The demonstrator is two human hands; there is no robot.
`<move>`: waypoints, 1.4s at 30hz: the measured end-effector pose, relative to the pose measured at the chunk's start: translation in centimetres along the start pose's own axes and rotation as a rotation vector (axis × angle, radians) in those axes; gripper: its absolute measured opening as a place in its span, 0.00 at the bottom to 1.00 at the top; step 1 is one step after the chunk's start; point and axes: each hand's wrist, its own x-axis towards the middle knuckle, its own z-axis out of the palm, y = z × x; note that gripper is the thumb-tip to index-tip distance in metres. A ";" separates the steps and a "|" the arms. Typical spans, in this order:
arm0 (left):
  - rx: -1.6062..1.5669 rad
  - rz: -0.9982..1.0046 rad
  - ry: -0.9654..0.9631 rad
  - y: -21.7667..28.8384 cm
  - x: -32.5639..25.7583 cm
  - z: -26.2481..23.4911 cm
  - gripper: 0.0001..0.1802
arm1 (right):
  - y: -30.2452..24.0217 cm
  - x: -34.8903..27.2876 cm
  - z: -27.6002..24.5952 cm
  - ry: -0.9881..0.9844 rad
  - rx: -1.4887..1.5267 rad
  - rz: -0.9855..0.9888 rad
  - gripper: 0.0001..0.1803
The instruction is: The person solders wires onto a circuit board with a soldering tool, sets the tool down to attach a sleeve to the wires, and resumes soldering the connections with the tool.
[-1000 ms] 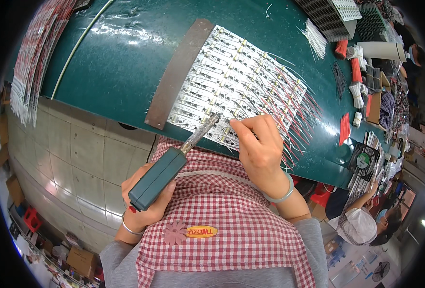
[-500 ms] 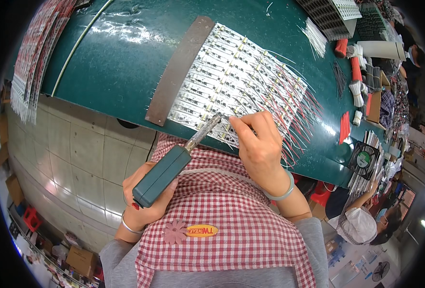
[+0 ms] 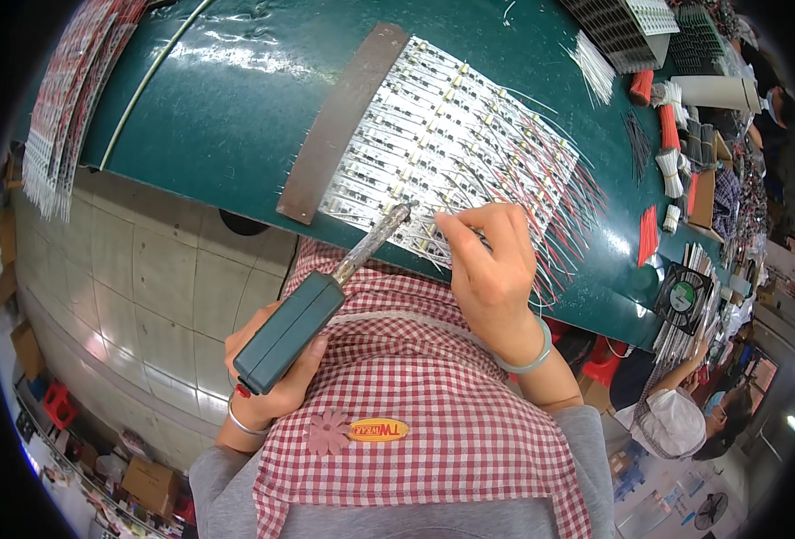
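Observation:
My left hand (image 3: 300,377) is wrapped round the green, boxy handle of a soldering iron (image 3: 291,331). Its metal barrel slants up to the right, the dark tip over the near edge of a white circuit board panel (image 3: 406,148). Small black and yellowish parts sit in rows across this panel. Beside the tip, my right hand (image 3: 496,260) is closed in a pinch above the panel; whatever lies between thumb and finger is too small to make out. Thin red, white and dark wires (image 3: 554,193) fan out from the panel's right side.
A brown metal bar (image 3: 343,126) lies along the panel's left edge on the green table (image 3: 236,108). Wired strips (image 3: 79,99) hang at the far left. Wire bundles (image 3: 667,135) and a black fan (image 3: 682,295) stand at the right, where another person (image 3: 676,422) sits.
The iron has drawn back slightly to the left, widening the gap between its tip and my right fingertips. My right hand has shifted a little rightward, still pinched.

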 end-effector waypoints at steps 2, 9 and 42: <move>-0.030 -0.018 -0.008 -0.1 -0.2 0.0 0.14 | -0.4 -0.3 -0.2 -0.007 0.036 -0.011 0.15; 0.013 0.039 -0.021 0.2 0.0 -0.2 0.13 | -0.7 -0.6 -0.1 -0.043 0.077 0.023 0.14; -0.032 -0.006 0.017 -0.4 -1.9 -0.4 0.17 | -1.2 -1.3 0.1 -0.029 0.011 0.000 0.15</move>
